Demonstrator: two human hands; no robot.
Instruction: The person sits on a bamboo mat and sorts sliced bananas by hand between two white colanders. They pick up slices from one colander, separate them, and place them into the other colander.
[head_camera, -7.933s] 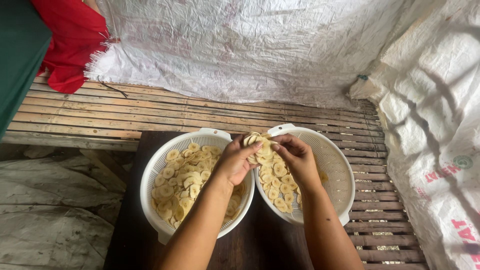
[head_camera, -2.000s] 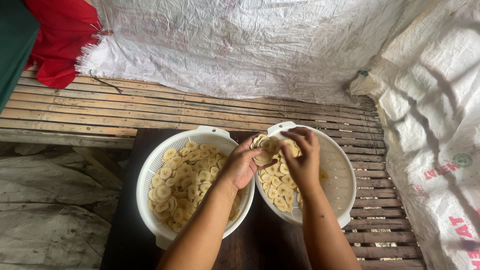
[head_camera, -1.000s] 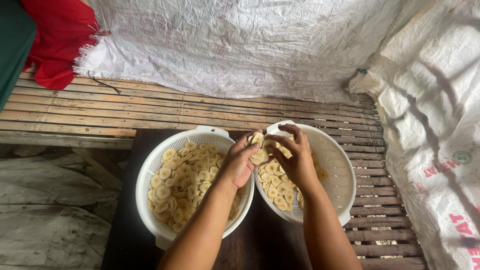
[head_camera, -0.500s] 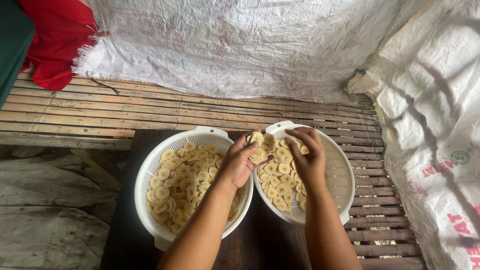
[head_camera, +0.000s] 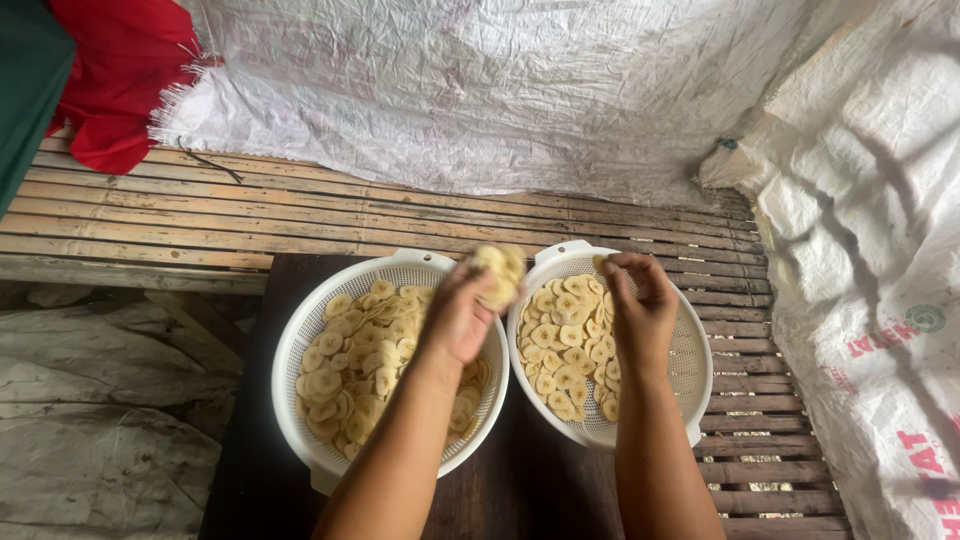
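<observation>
Left hand (head_camera: 462, 318) has its grip closed round a stack of banana slices (head_camera: 497, 272), held btwn the two white colanders (head_camera: 300, 385) on the dark tabletop (head_camera: 250, 460). Right hand (head_camera: 640, 310) hovers over the right colander w/ fingers curled; can't tell if it holds anything.

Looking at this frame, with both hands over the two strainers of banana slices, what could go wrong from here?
The left hand holds a stack of slices right above the gap between the left strainer and the right strainer; loose ones could slip onto the dark table. The right strainer reaches out past the table edge over the slatted floor, so pressure from the right hand might tip it.
</observation>
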